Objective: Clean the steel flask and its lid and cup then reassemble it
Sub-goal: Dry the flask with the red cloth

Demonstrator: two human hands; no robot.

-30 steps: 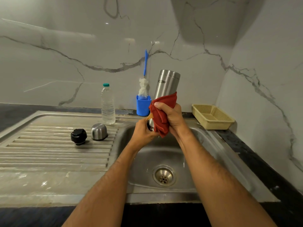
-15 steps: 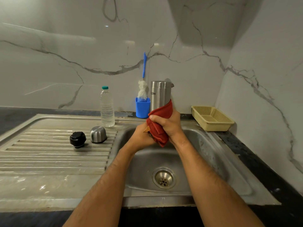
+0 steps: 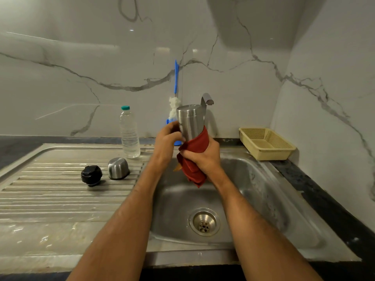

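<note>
I hold the steel flask [image 3: 190,122] upside down over the sink basin, its base pointing up. My right hand [image 3: 203,157] grips a red cloth [image 3: 194,159] wrapped round the flask's lower part, which hides the mouth end. My left hand [image 3: 167,140] grips the flask's bare side just above the cloth. On the ribbed drainboard to the left lie the black lid [image 3: 91,175] and the steel cup [image 3: 118,168], mouth down, side by side.
A clear water bottle [image 3: 129,132] stands at the drainboard's back. A blue holder with a bottle brush [image 3: 175,92] is behind the flask, beside the tap [image 3: 207,99]. A yellow basket [image 3: 265,143] sits right of the sink [image 3: 253,185]. The drain [image 3: 204,222] is below my arms.
The flask has tilted from leaning right to leaning slightly left. My left hand has moved up from under the cloth onto the flask's bare side. The right hand keeps its grip through the cloth.
</note>
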